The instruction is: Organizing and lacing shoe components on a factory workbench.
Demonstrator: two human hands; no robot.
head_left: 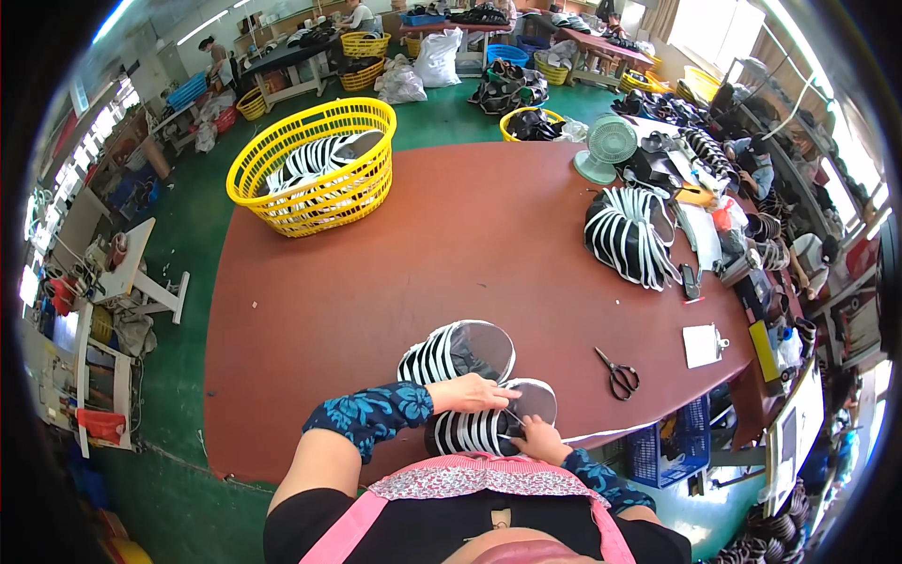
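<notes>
Two stacks of black-and-white striped shoe uppers with grey ends lie at the table's near edge. My left hand (473, 393) reaches over the nearer stack of shoe uppers (470, 434), its fingers stretched out and touching the grey part. On the right side of that same stack, my right hand (542, 441) has its fingers closed on the edge of an upper. A thin pale strand shows between the two hands; what it is I cannot make out. Just beyond my left hand, the farther stack of shoe uppers (484, 350) rests untouched.
Black scissors (618, 374) and a clipboard (702, 346) lie to the right on the red-brown table (395, 282). A yellow basket (371, 193) holding uppers stands far left. Another striped bundle (628, 237) and a green fan (609, 146) are far right. A blue crate (667, 446) stands beside the table.
</notes>
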